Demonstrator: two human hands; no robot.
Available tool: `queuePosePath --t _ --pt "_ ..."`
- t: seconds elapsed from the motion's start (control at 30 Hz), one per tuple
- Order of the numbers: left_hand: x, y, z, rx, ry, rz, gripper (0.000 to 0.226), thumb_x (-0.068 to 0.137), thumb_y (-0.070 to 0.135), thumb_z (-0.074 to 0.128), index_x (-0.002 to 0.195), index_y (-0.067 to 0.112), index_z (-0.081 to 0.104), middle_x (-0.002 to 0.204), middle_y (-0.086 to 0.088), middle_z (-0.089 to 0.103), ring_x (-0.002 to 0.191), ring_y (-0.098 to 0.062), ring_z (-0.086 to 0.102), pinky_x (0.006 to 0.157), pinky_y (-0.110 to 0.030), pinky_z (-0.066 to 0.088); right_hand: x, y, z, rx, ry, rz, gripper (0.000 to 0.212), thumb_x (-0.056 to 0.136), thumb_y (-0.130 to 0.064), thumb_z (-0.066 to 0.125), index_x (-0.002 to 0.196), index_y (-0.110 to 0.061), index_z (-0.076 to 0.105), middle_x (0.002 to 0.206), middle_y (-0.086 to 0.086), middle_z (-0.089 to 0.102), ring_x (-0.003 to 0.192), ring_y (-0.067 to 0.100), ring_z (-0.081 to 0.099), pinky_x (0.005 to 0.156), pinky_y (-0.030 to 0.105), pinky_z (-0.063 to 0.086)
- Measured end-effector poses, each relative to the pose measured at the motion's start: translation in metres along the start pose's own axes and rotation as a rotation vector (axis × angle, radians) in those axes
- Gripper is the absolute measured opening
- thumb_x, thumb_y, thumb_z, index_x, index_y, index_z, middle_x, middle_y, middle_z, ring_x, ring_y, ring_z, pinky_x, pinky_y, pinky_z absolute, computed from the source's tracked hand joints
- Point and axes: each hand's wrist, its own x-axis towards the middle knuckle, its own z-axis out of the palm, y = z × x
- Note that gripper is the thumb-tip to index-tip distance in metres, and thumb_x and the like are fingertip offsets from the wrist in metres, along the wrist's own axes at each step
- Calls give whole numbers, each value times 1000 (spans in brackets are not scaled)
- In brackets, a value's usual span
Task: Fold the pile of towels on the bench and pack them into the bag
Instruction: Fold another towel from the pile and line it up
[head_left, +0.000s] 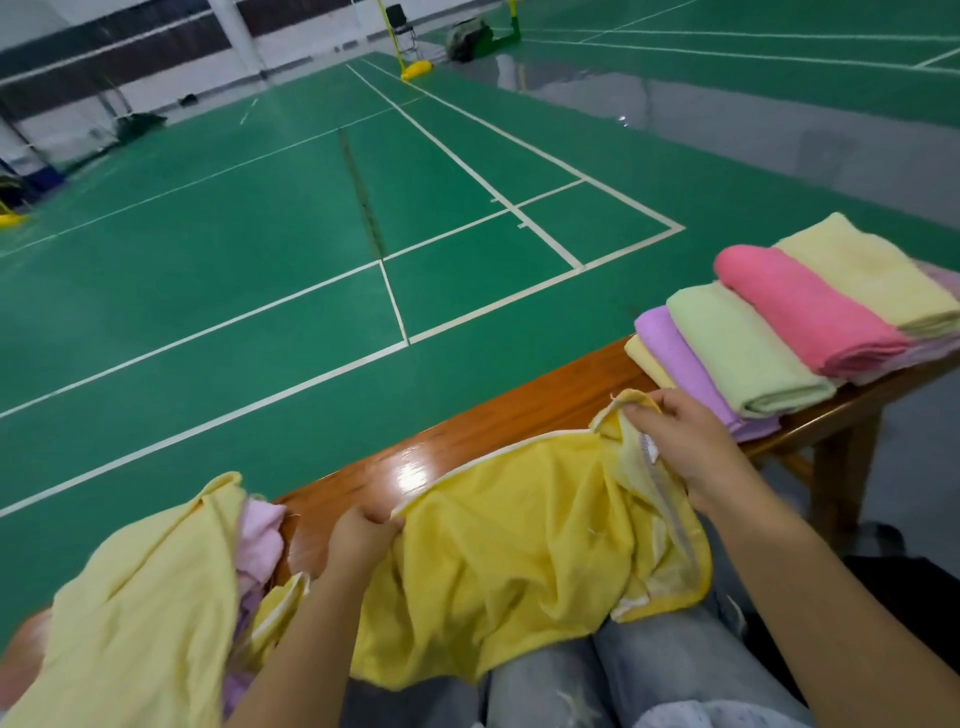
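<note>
Wooden worktop (498, 431) beside a badminton court: left hand (358, 540) and right hand (685, 441) each pinch the yellow towel (519, 545) draped onto the lap; uneven tension could skew its fold, or slide it floorward.

Bare forearms (810, 587); faded, light blue jeans (649, 670) with distressed marks.

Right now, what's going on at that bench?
A person is folding towels. The left hand and the right hand each grip an edge of a yellow towel spread over the lap and the wooden bench. Folded towels lie in an overlapping row at the bench's right end; an unfolded pile waits on the left. No bag can be clearly made out.
</note>
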Motion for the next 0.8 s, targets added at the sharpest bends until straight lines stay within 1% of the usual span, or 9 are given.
queuePosePath --t 0.13,0.27,0.33,0.4,0.5,0.57,0.63,0.73,0.8 --pt "-9 6 -22 -549 -21 -243 14 81 13 76 86 6 65 87 -17 69 76 -27 64 75 -40 57 -2 -3 5 168 -11 113 26 88 -25 64 92 1 61 83 16 62 78 27 57 73 41 47" --pt "-35 29 -55 -862 34 -112 17 91 11 65 76 8 57 71 -10 60 62 -20 55 55 -28 53 -1 -12 4 364 54 162 20 91 -29 61 93 -10 66 84 10 67 75 22 63 73 36 52" --pt "-55 47 -75 -976 89 -35 16 92 13 64 78 11 55 70 -6 57 62 -16 53 52 -25 53 -3 -19 7 425 78 152 15 93 -27 59 90 -15 66 73 3 66 58 12 64 56 27 52" --pt "-74 64 -93 -1026 209 61 14 91 18 65 80 16 56 73 -1 57 64 -13 52 56 -24 50 -10 -29 12 456 69 127 15 95 -26 55 88 -16 65 66 0 65 50 7 62 46 21 50" --pt "-110 88 -103 -1062 355 264 13 90 22 67 81 22 58 76 5 56 71 -10 50 67 -26 44 -30 -43 24 409 -30 33 20 97 -27 53 83 -17 62 61 -4 66 53 7 64 49 22 52" --pt "-133 100 -90 -1066 330 373 13 89 18 67 81 21 58 75 5 56 70 -9 50 67 -25 42 -47 -48 36 300 -118 -56 20 95 -30 56 81 -17 63 71 1 67 66 14 66 62 30 56" --pt "-150 105 -64 -1044 241 383 14 88 12 67 80 19 57 71 6 56 65 -5 51 61 -19 43 -66 -47 49 174 -235 -136 21 93 -31 58 79 -17 65 76 5 66 74 21 67 67 35 58" --pt "-168 98 -28 -987 156 353 16 85 9 69 78 16 57 66 8 57 62 -4 51 56 -15 42 -92 -39 66 -7 -353 -192 23 93 -29 58 79 -12 65 67 4 61 64 14 62 57 31 57" --pt "-176 90 -16 -920 134 357 15 84 12 71 78 18 59 66 11 59 64 -4 53 58 -17 44 -100 -31 72 -104 -380 -209 26 93 -30 58 81 -9 66 62 4 59 57 14 57 60 41 58"
